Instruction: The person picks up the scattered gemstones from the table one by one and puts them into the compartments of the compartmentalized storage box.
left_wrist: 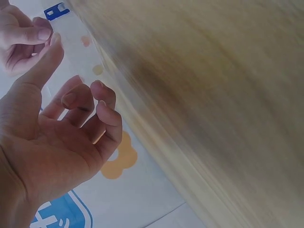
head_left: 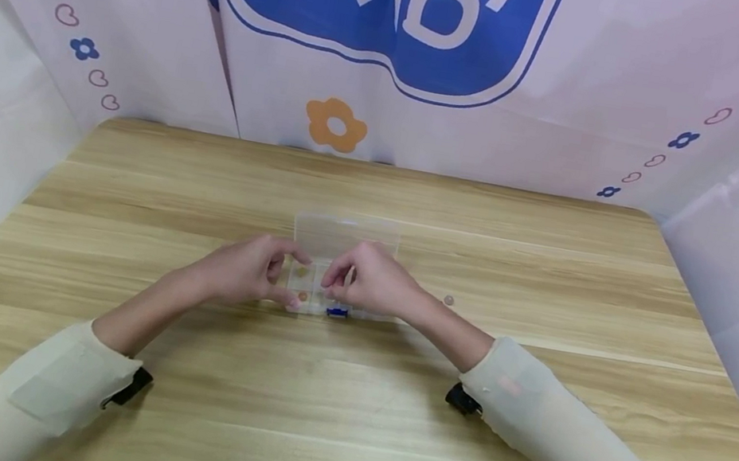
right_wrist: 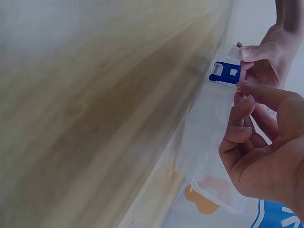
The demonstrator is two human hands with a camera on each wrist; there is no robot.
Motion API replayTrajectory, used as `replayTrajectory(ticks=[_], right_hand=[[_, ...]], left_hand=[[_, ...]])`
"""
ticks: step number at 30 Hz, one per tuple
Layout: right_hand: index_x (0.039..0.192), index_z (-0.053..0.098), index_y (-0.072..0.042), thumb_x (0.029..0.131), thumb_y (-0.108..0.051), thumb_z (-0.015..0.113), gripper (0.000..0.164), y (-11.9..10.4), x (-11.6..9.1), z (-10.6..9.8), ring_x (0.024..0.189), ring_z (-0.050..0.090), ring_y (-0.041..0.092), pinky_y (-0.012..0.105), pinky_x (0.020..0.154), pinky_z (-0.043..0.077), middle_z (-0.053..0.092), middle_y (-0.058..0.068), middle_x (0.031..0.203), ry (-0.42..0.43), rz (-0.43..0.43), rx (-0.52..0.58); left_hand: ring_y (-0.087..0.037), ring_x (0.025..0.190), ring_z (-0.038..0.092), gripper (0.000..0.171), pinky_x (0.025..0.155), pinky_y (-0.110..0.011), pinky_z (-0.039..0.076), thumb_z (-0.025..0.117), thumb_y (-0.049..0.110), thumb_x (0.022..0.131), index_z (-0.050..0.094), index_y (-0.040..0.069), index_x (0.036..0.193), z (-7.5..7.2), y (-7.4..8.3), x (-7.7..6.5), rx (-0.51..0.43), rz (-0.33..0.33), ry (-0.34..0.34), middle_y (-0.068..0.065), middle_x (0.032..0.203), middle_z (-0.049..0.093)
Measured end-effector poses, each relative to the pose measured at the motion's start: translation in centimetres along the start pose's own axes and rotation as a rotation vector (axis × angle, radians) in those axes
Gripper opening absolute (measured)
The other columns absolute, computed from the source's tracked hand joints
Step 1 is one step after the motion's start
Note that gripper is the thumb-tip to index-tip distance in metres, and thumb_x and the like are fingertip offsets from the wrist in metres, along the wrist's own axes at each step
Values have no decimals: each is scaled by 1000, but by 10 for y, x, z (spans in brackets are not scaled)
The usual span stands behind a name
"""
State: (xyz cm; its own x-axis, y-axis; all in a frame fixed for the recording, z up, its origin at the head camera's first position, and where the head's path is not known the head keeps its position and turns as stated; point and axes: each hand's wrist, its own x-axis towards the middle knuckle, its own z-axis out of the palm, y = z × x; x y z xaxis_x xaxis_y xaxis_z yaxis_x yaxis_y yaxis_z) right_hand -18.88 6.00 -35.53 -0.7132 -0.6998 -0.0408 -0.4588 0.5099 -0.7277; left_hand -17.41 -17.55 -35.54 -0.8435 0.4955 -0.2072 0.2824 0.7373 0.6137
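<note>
Firstly, we find one container: a clear plastic box (head_left: 315,311) with divided compartments, set on the wood-grain worktop (head_left: 342,403) between the two hands. Its transparent lid (head_left: 319,230) is raised and leans up behind the compartments, on the side nearer the printed cloth (head_left: 563,152). A blue latch (head_left: 337,312) is fitted at the front edge.

As to contents, we record a yellowish piece (head_left: 302,272) in the rear compartment at the left end and an orange piece (head_left: 302,296) in the front one beside it. In the left wrist view both show through the clear plastic as small round spots. The right hand covers much of the right part of the box, so we cannot tell what those compartments hold. One small round bead (head_left: 449,300) lies outside the container, on the worktop to the right, near the right forearm.

We note that the left hand (head_left: 250,270) is at the left end of the box, thumb and forefinger apart, the thumb at the front corner and the forefinger towards the rear. The right hand (head_left: 376,278) is over the compartments, thumb and forefinger tips brought together; whether a tiny item sits between them, we cannot tell.
</note>
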Motion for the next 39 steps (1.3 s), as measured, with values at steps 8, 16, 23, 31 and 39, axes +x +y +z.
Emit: replayTrajectory(ticks=[8,16,23,31,39], right_hand=[[94,79,-1,92,-2,75,5,4,-9,-8,76,67,14,23,71,56,74,2,86,15,-4,43],[94,79,-6,94,-6,75,4,18,-35,-29,78,65,14,28,72,55,73,-1,85,84,55,18],[97,79,-3,96,-6,74,6,40,-64,-51,63,56,15,27,56,47,72,5,92,144,137,42],[96,78,0,94,0,70,8,65,-84,-64,68,64,20,26,59,51,71,7,89,168,195,36],[96,78,0,91,-1,73,7,76,-89,-69,78,65,18,31,70,54,72,5,87,142,232,-24]], left_hand=[[-12,57,39,61,51,-25,31,88,25,85,64,-2,133,1,-1,-2,-15,8,-4,1,65,46],[-13,59,40,62,53,-27,33,87,27,85,63,-2,135,0,-1,-3,-15,5,-6,1,67,47],[-13,59,40,63,54,-27,35,86,27,87,60,-3,136,-2,4,-6,-2,6,-11,1,67,47],[-13,58,41,64,54,-27,36,86,22,87,56,-4,138,0,6,-6,-46,-3,-17,1,65,46],[-11,54,35,63,55,-26,37,87,15,85,57,-6,137,3,3,-4,-133,-3,-8,4,60,39]])
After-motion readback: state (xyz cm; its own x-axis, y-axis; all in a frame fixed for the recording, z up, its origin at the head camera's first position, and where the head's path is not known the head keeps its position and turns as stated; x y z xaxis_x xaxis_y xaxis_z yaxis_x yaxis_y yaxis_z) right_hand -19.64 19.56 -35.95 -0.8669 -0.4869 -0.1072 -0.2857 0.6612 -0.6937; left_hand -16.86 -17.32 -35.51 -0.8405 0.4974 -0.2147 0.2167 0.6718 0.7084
